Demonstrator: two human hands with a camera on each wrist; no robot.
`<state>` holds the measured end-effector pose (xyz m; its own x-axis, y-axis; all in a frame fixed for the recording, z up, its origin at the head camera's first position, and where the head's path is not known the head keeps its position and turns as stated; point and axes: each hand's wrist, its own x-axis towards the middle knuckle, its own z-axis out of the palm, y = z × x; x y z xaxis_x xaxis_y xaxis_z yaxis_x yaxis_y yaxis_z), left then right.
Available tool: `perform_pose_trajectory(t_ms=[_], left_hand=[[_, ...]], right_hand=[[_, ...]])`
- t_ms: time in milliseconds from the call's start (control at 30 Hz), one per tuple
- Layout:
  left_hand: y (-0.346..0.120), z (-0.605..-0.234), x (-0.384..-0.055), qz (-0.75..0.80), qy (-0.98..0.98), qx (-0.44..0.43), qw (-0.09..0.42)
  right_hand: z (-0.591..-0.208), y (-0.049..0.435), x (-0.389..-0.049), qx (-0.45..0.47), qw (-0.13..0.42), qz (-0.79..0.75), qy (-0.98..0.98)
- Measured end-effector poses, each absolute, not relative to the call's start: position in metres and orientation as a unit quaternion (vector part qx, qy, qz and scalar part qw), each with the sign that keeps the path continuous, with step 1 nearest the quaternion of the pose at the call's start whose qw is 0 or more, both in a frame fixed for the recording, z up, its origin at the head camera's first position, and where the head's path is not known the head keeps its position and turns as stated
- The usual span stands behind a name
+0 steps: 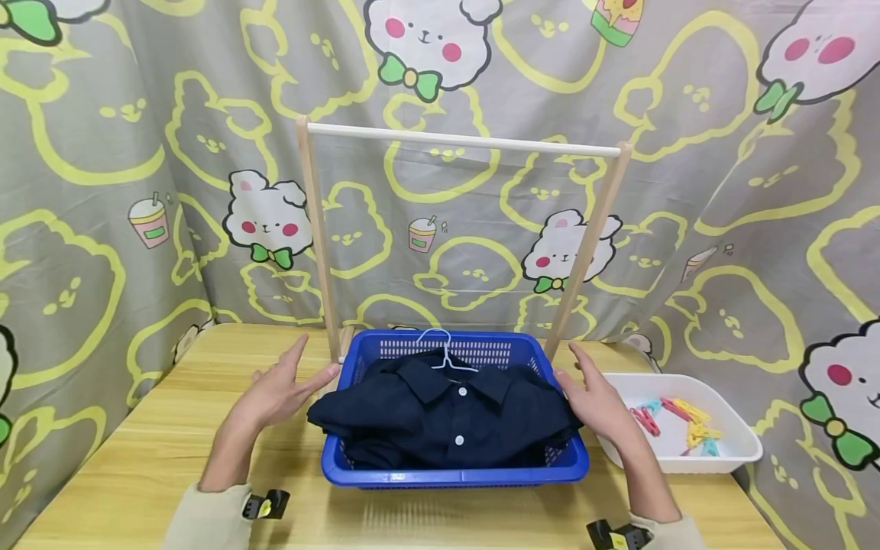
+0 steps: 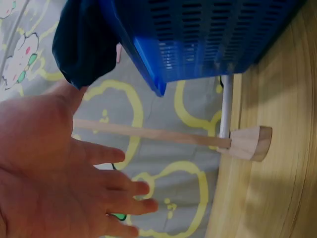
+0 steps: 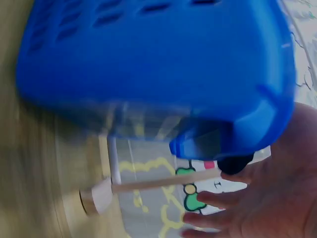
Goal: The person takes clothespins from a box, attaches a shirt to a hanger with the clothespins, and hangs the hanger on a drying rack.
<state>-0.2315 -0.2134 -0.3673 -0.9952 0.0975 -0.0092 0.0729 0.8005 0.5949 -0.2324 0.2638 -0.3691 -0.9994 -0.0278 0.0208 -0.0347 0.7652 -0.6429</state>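
A dark button-up shirt (image 1: 474,420) lies spread across the blue perforated basket (image 1: 454,477), collar toward the back and white buttons down its middle. From the collar rises the hook of a pale clothes hanger (image 1: 445,359); the rest of it is mostly hidden under the cloth. My left hand (image 1: 278,389) is held beside the basket's left side with fingers straight and spread, its thumb close to the sleeve end (image 2: 84,49). On the opposite side my right hand (image 1: 594,393) has its fingers extended, the thumb near the other sleeve and the basket rim.
Behind the basket stands a wooden rack with a white crossbar (image 1: 467,140); its foot (image 2: 252,144) rests on the wooden table (image 1: 137,458). At the right, a white tray (image 1: 745,447) contains several coloured clothespins (image 1: 697,434). A patterned grey curtain (image 1: 440,206) surrounds the back and sides.
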Motion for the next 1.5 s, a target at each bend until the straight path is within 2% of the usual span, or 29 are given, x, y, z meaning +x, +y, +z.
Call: perform_pose_trajectory(t_ms=[167,433,867,1000,1233,1500], left_hand=[[-0.209,-0.366,-0.23,0.334,0.939,0.053,0.057],[-0.202,-0.367,-0.229,0.36,0.927,0.071,0.08],[-0.193,-0.369,-0.227,0.393,0.909,0.086,0.109],[-0.193,-0.368,-0.227,0.393,0.908,0.094,0.113],[-0.193,-0.366,-0.225,0.429,0.888,0.075,0.15],[-0.195,-0.365,-0.223,0.407,0.9,0.072,0.138]], right_hand=[[-0.368,0.263,-0.232,0.033,-0.029,0.396,-0.917],[-0.373,0.263,-0.233,0.041,-0.062,0.409,-0.91],[-0.376,0.259,-0.231,0.043,-0.077,0.434,-0.897],[-0.375,0.257,-0.23,0.042,-0.077,0.43,-0.899],[-0.372,0.256,-0.229,0.04,-0.058,0.391,-0.918],[-0.364,0.259,-0.222,0.044,-0.038,0.33,-0.942]])
